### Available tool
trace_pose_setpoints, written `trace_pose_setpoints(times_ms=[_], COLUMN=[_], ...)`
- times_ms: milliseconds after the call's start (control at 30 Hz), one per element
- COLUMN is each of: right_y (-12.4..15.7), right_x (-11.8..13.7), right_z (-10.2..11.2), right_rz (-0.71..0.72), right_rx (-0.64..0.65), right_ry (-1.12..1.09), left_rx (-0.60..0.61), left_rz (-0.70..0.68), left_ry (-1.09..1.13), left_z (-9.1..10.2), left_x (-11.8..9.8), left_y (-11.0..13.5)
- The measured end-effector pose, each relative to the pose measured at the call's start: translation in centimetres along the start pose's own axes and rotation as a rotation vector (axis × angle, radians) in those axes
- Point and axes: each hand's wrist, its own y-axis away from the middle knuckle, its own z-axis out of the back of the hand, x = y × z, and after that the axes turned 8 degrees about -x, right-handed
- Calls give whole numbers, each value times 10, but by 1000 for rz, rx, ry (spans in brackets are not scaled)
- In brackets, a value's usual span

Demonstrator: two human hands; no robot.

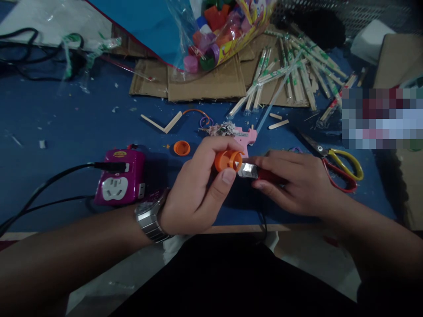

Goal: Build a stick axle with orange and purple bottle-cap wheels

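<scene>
My left hand, with a metal watch on its wrist, pinches an orange bottle cap between thumb and fingers. My right hand is closed round a dark red tool with a silver metal tip. That tip touches the orange cap's side. Both hands hover just above the blue table near its front edge. A second orange cap lies on the table left of my hands. A pink glue gun lies just behind them.
A purple power strip with a black cable sits at the left. Scissors with yellow and red handles lie at the right. Behind are cardboard pieces, several wrapped chopsticks, a bag of coloured caps and wooden sticks.
</scene>
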Motion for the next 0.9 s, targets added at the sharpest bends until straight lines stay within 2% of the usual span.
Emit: trace_pose_setpoints(times_ms=[367,533,667,900], right_y=[2,2,2,2], right_x=[-4,-3,0,-1], right_z=[-2,-4,-3,-1], right_rz=[8,30,19,26], right_rx=[-2,5,35,49], right_ry=[44,35,31,52], left_rx=[91,50,68,73], left_rz=[2,-11,43,55], left_ry=[-189,-322,-297,-310], left_z=[2,-2,-3,-2], left_x=[-6,-4,-8,-8], left_y=[-2,0,0,-2])
